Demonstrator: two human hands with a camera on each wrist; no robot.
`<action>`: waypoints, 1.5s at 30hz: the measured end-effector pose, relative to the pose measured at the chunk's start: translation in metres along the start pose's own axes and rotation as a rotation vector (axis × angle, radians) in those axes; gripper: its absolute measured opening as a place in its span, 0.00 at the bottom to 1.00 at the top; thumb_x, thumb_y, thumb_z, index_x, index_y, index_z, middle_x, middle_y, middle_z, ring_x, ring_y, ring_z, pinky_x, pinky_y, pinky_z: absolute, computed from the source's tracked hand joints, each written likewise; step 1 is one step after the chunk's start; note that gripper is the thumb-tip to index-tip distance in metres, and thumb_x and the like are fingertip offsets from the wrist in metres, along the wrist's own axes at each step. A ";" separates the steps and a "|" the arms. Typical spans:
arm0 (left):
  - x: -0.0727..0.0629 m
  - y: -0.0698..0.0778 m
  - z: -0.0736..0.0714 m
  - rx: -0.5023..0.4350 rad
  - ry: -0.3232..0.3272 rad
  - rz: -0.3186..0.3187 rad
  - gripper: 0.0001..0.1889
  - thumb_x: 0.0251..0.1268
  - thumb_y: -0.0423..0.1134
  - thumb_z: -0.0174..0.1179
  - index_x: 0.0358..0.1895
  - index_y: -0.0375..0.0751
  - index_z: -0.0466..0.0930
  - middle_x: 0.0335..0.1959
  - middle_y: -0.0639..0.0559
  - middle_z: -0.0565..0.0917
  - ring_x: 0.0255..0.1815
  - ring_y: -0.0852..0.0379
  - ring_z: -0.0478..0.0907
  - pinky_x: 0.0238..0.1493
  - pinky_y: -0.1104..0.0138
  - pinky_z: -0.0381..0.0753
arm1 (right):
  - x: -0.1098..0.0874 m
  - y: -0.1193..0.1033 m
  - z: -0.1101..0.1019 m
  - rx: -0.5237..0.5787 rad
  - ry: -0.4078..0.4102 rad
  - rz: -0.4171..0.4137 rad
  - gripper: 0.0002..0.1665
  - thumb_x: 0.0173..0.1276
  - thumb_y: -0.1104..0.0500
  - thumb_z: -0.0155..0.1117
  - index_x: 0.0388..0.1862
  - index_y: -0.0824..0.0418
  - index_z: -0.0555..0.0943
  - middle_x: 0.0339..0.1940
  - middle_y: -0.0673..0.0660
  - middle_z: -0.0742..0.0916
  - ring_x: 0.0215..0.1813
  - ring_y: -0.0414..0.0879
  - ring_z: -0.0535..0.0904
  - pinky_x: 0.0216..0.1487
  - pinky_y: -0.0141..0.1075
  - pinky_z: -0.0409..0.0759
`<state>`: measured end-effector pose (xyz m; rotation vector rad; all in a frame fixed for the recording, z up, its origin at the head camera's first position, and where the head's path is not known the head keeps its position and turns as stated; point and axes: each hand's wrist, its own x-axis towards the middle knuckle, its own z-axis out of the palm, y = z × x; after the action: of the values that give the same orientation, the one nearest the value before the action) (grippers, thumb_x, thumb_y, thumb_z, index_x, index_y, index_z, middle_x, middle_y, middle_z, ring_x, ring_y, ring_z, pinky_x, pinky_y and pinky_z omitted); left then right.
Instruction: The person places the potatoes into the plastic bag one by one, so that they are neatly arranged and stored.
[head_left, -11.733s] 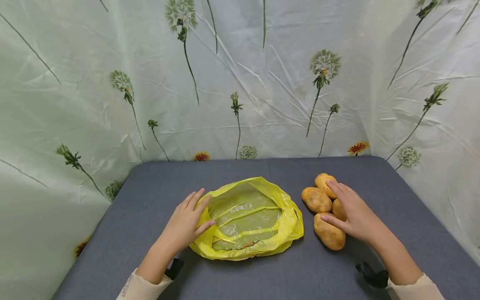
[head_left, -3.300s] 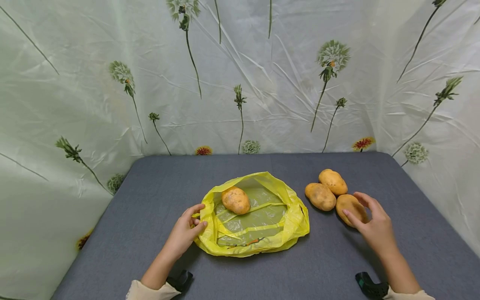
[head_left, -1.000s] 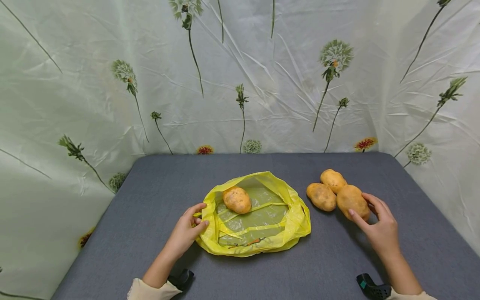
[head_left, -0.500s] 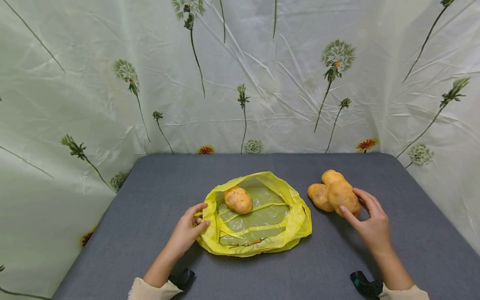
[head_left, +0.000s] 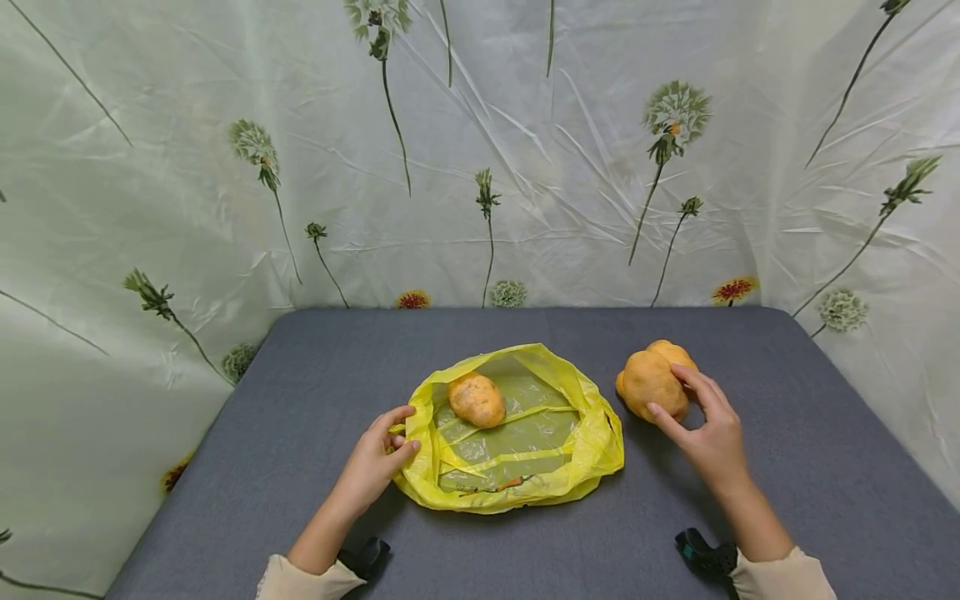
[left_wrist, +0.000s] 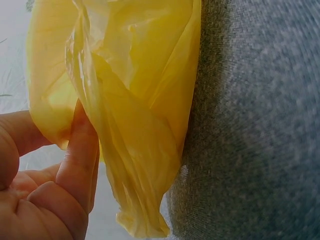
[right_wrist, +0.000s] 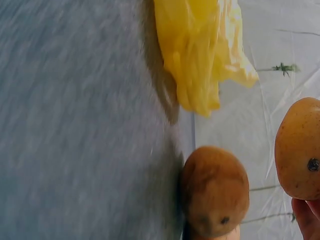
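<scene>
My right hand (head_left: pixel 708 433) grips a potato (head_left: pixel 652 385) between thumb and fingers, raised off the table in the right wrist view, where the held potato (right_wrist: pixel 300 150) shows at the right edge. Behind it lie two more potatoes, one of them (head_left: pixel 672 352) at the back and the other mostly hidden. With thumb and fingers, my left hand (head_left: pixel 375 458) pinches the left rim of a yellow plastic bag (head_left: pixel 600 442), which stands open on the table. One potato (head_left: pixel 477 400) lies inside the bag. The left wrist view shows the fingers (left_wrist: pixel 80 160) at the bag's edge.
The grey cloth-covered table (head_left: pixel 337 358) runs back to a pale curtain (head_left: pixel 555 167) with printed flowers. Dark straps with devices (head_left: pixel 701 550) sit at both wrists.
A potato has gone into the bag since the oldest frame. The left hand has come to pinch the rim. The right hand has lifted another potato and carried it left.
</scene>
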<state>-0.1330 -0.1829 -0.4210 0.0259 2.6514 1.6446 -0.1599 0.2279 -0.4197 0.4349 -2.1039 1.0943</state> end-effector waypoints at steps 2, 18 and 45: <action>0.000 0.000 0.000 0.000 0.001 -0.002 0.24 0.55 0.29 0.60 0.57 0.38 0.68 0.38 0.47 0.68 0.30 0.57 0.67 0.22 0.71 0.69 | 0.001 -0.003 0.005 0.005 -0.009 -0.002 0.40 0.34 0.77 0.73 0.54 0.68 0.74 0.49 0.64 0.77 0.49 0.34 0.69 0.47 0.22 0.65; -0.001 0.002 0.001 -0.013 0.002 -0.007 0.24 0.56 0.28 0.60 0.58 0.37 0.68 0.41 0.46 0.68 0.31 0.56 0.67 0.22 0.71 0.69 | 0.025 -0.065 0.036 0.088 -0.097 -0.095 0.34 0.34 0.80 0.70 0.47 0.79 0.72 0.45 0.72 0.77 0.47 0.56 0.72 0.50 0.24 0.66; -0.005 0.016 -0.002 -0.019 -0.010 -0.017 0.24 0.55 0.27 0.59 0.57 0.34 0.67 0.40 0.45 0.68 0.31 0.56 0.67 0.21 0.71 0.68 | 0.022 -0.039 0.106 0.129 -0.337 -0.004 0.33 0.49 0.60 0.72 0.55 0.64 0.72 0.54 0.61 0.75 0.56 0.54 0.69 0.49 0.50 0.70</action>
<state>-0.1280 -0.1776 -0.4055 0.0113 2.6214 1.6602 -0.1989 0.1198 -0.4228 0.7286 -2.3252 1.2280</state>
